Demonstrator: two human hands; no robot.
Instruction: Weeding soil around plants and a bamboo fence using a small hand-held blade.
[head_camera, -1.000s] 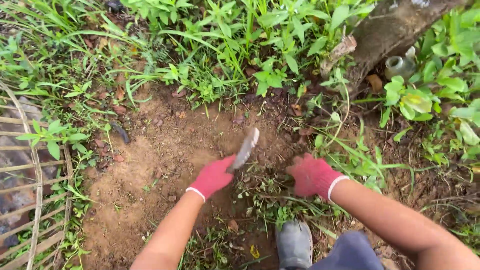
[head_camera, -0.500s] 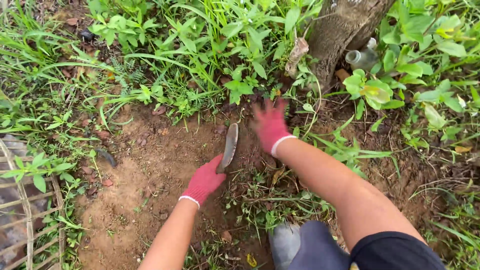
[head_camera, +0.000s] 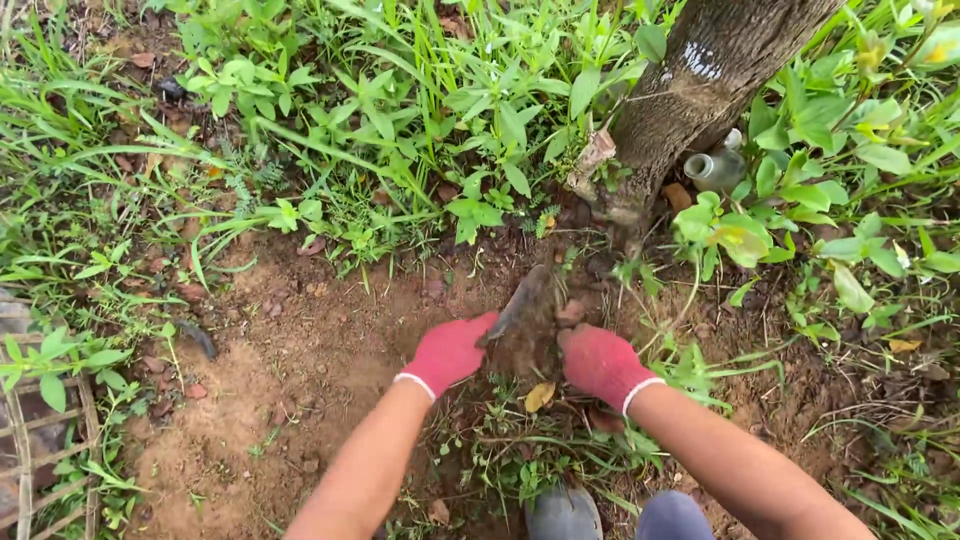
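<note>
Where the tree trunk (head_camera: 700, 90) rises from green weeds (head_camera: 420, 110), bare brown soil (head_camera: 300, 360) spreads below. The left hand (head_camera: 450, 352), red-gloved, has its fingers clamped on the handle of a soil-caked blade (head_camera: 520, 305). The right hand (head_camera: 602, 363) presses a dirt clump (head_camera: 525, 350) against it, fingers curled together.

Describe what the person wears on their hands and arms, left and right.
Both the left hand and the right hand wear red knit gloves, each ending in a narrow white band at the wrist. The gloves look soiled with earth. Above the cuffs both forearms are bare: no sleeves, watch or bracelet show in this view.
</note>
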